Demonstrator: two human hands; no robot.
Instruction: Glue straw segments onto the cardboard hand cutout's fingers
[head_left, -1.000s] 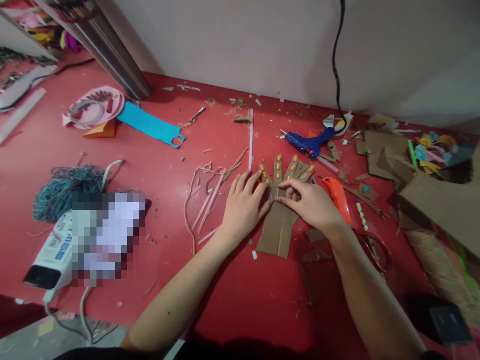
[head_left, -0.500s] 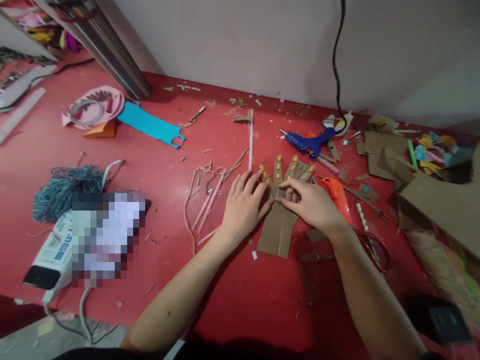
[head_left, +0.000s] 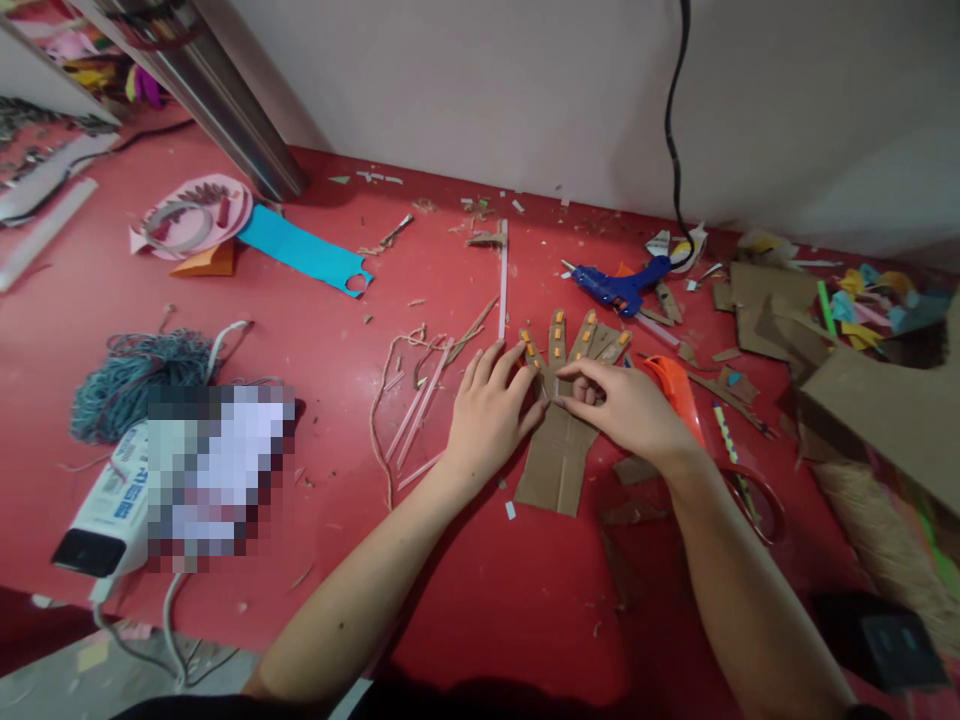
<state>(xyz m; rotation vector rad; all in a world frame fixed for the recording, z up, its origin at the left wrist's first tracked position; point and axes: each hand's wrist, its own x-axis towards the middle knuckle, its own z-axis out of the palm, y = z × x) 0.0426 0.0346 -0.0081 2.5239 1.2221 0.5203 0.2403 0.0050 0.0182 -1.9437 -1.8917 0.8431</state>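
One red bench (head_left: 315,560) carries, between its front and back edges, a hand-shaped cardboard cutout (head_left: 552,465). The left hand (head_left: 486,408) touches its left side, fingers moderately spread; the right hand (head_left: 634,408) reaches over its right. Nearer the back edge lies a blue glue gun (head_left: 619,287). Narrowed right fingers hold a short pale straw piece (head_left: 556,387) at the cutout's palm.
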